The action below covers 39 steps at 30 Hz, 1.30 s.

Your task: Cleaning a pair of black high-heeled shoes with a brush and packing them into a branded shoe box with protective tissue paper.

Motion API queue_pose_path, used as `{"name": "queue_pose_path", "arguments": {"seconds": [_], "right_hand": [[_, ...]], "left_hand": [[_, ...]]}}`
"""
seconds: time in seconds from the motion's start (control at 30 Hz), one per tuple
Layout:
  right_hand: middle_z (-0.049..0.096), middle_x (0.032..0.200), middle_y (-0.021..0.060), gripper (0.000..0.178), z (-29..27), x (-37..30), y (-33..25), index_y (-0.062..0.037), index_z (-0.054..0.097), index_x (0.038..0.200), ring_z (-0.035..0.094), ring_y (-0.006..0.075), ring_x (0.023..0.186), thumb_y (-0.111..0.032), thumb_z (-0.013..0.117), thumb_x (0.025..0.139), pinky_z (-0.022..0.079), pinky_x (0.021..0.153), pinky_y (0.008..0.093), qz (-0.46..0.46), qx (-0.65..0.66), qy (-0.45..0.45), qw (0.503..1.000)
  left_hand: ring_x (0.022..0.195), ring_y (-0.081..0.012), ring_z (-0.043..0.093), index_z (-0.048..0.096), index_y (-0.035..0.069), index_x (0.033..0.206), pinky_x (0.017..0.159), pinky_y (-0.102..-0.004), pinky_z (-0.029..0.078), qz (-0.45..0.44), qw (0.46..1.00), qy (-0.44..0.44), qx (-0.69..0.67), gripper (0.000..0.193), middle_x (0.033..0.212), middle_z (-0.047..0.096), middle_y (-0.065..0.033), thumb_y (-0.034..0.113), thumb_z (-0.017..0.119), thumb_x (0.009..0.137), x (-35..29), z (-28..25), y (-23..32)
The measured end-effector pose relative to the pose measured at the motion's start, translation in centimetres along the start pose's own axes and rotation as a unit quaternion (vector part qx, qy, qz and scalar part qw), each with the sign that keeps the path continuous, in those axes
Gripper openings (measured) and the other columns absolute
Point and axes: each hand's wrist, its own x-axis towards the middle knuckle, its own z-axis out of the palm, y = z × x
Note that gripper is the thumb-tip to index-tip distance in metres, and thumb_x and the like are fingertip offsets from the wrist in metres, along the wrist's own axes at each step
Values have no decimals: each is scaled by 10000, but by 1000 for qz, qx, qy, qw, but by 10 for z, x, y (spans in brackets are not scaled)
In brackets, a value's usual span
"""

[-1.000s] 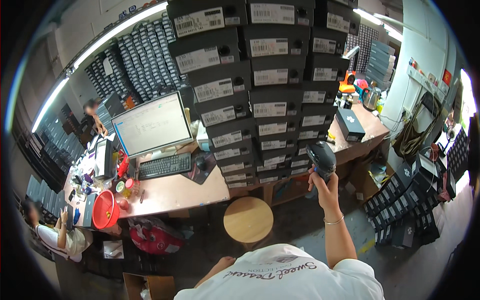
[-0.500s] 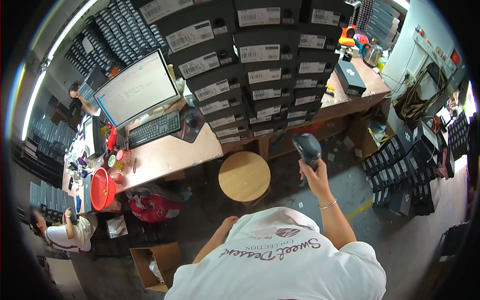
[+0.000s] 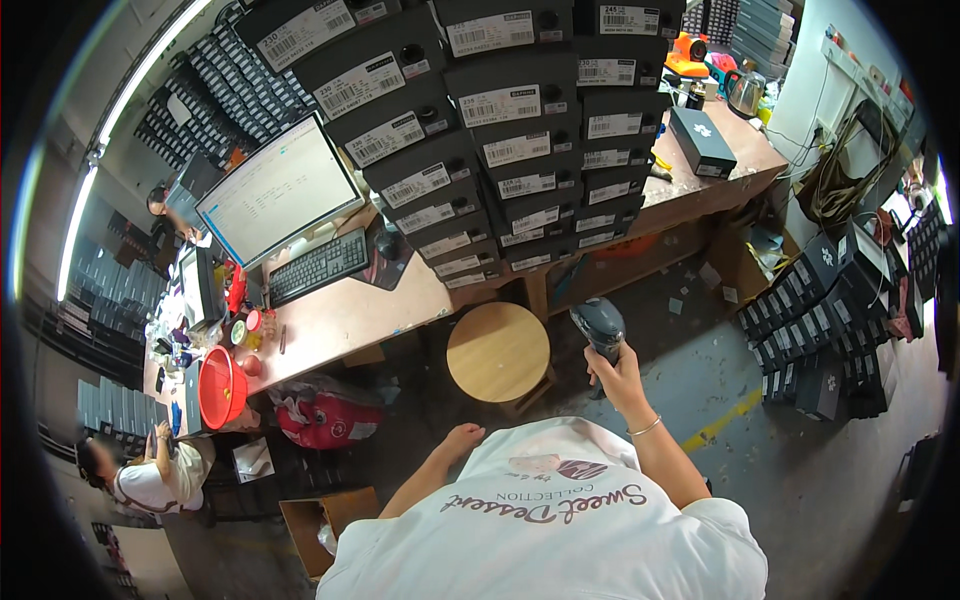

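My right hand (image 3: 621, 378) is closed round the handle of a dark grey barcode scanner (image 3: 598, 322), its head tilted up toward the stacked shoe boxes (image 3: 513, 148). Those dark boxes with white labels rise in several columns at the table's edge, apart from the scanner. By the left side of my white shirt, my left hand (image 3: 463, 438) hangs with loosely bent fingers, and nothing shows in it. A round wooden stool (image 3: 498, 352) stands between my hands and the table.
On the table (image 3: 400, 305) at left are a monitor (image 3: 280, 195), a keyboard (image 3: 318, 266) and a red basin (image 3: 222, 388). More shoe boxes (image 3: 820, 330) are piled on the floor at right. An open carton (image 3: 328, 515) is at lower left. Another person (image 3: 160, 480) sits at far left.
The scanner and my right hand have shifted left and slightly down, nearer the stool. My left hand has come out a little from beside the shirt. The whole view has turned slightly.
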Motion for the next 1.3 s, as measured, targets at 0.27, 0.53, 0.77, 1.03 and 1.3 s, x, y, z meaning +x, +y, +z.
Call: {"name": "queue_pose_path", "arguments": {"seconds": [0.27, 0.53, 0.77, 1.03, 1.3], "right_hand": [[568, 742, -2, 216, 5, -13, 13, -15, 569, 943, 519, 61, 584, -188, 666, 858, 453, 510, 225, 11, -11, -4, 1000], [551, 727, -10, 208, 24, -31, 40, -18, 570, 967, 518, 62, 583, -168, 662, 854, 440, 511, 225, 35, 16, -4, 999], [573, 778, 13, 247, 52, 30, -15, 0, 580, 1008, 517, 87, 681, -154, 673, 840, 443, 609, 260, -179, -28, 8, 983], [616, 879, 108, 294, 82, 82, -87, 16, 587, 1014, 580, 159, 759, -194, 682, 831, 459, 700, 275, -257, -152, 16, 954], [572, 731, -10, 195, 78, 45, -49, -9, 590, 954, 513, 43, 568, -163, 665, 860, 414, 497, 202, -229, -16, -15, 973]], "left_hand": [[988, -220, 635, 638, 26, 1130, 850, -325, 483, 68, 996, -58, 29, 364, 1044, 680, -144, 301, 601, 894, 36, 14, -66], [981, -222, 635, 639, 25, 1127, 848, -327, 482, 36, 999, -32, 6, 368, 1036, 681, -144, 306, 604, 892, 22, -4, -89], [976, -224, 636, 641, 24, 1124, 845, -328, 481, 28, 999, -14, -20, 370, 1030, 682, -145, 310, 606, 891, 14, -12, -104], [969, -226, 636, 642, 23, 1120, 843, -329, 480, 21, 999, 2, -50, 374, 1023, 683, -145, 315, 608, 890, 11, -2, -117], [955, -230, 636, 647, 22, 1112, 837, -333, 479, 38, 997, 41, -58, 379, 1009, 684, -145, 326, 614, 887, 19, 14, -134]]}}
